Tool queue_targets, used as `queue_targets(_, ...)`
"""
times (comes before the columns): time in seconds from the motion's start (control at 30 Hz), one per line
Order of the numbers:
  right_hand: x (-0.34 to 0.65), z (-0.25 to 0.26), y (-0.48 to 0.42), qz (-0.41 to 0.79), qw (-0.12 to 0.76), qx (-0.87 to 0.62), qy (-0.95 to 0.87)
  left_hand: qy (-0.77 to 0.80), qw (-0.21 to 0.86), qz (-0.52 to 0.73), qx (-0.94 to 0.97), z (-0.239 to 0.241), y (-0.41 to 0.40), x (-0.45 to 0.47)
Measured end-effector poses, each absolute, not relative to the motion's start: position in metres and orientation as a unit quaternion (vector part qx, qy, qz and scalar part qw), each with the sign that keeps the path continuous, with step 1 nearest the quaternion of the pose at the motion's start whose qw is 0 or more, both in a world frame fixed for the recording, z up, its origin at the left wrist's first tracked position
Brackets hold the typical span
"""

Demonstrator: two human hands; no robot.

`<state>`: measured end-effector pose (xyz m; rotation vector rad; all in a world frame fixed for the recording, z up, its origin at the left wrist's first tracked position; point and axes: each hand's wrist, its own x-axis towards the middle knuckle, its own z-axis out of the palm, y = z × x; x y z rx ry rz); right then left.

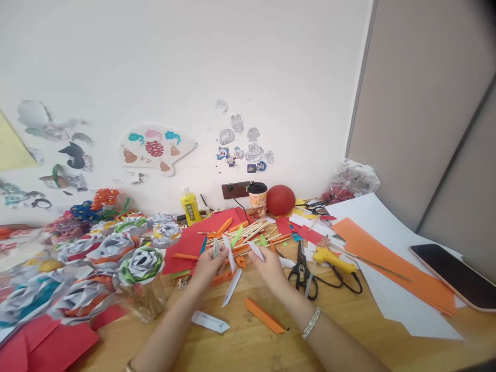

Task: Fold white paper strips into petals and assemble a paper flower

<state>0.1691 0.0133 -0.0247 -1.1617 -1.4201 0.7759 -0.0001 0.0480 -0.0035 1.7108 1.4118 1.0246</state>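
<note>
My left hand (pixel 208 267) is closed round several folded white paper strips (pixel 228 253) that stick up from its fingers. My right hand (pixel 267 266), with a silver bracelet on its wrist, pinches one folded white paper piece (pixel 256 250) close beside them. Both hands hover above the wooden table (pixel 240 346), just in front of a heap of wooden sticks and coloured strips (pixel 248 232). Loose folded pieces lie below the hands: a white one (pixel 232 287), another white one (pixel 210 322) and an orange one (pixel 265 315).
Paper roses (pixel 140 264) crowd the left. Black scissors (pixel 302 268) and a yellow glue gun (pixel 334 260) lie right of my hands. Farther right are orange paper (pixel 391 268), white sheets and a phone (pixel 457 274). A yellow bottle (pixel 190 206), cup (pixel 258 199) and red ball (pixel 280 199) stand by the wall.
</note>
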Motion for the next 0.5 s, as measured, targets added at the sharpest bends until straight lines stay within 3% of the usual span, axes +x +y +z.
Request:
queue_targets(0.1, 0.173, -0.023, 0.016, 0.336, 0.583, -0.482, -0.560, 0.462, 0.448, 0.385, 0.661, -0.003, 0.028, 0.018)
queue_targets(0.5, 0.175, -0.014, 0.007, 0.223, 0.583, -0.480, -0.616, 0.455, 0.470, 0.354, 0.669, -0.001, 0.015, 0.019)
